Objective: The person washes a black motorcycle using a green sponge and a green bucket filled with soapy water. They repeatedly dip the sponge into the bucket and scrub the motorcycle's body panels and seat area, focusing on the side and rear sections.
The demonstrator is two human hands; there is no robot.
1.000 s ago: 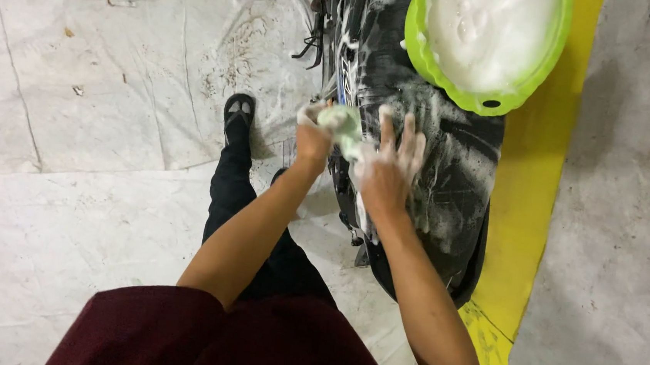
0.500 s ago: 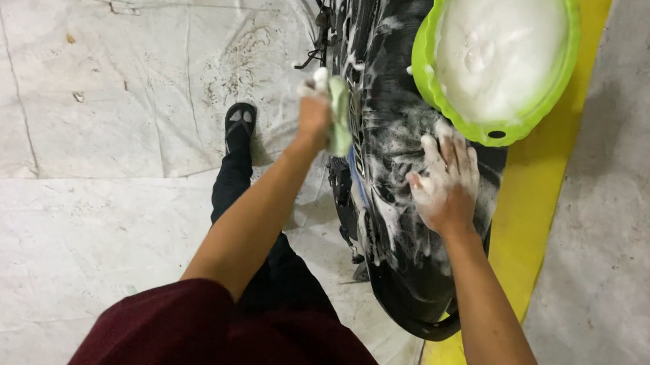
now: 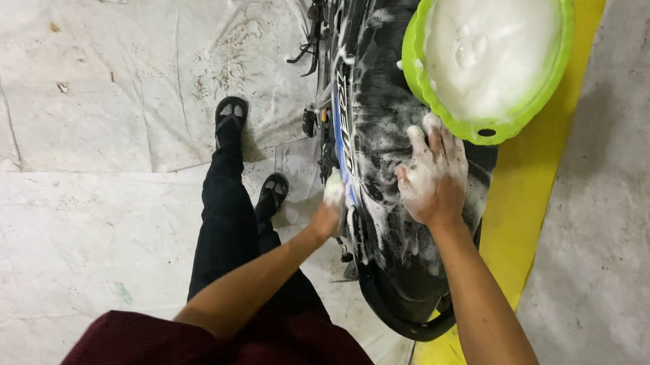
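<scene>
A black motorcycle [image 3: 382,94] covered in soap foam stands in front of me, its rear end nearest. My left hand [image 3: 327,220] grips a foam-covered sponge [image 3: 334,189] and presses it against the bike's left side panel, by the blue stripe. My right hand [image 3: 433,177] lies flat on the soapy seat with fingers spread, coated in foam and holding nothing. A lime-green basin [image 3: 415,66] full of white foam rests on the seat just beyond my right hand.
My legs in black trousers [image 3: 221,221] and sandals stand on the pale wet concrete floor [image 3: 76,109] left of the bike. A yellow painted strip [image 3: 533,183] runs along the bike's right side. The rear tyre [image 3: 399,320] curves close to my body.
My left hand with the sponge has slid down the bike's side toward me. My right hand has shifted a little along the seat, staying flat below the basin.
</scene>
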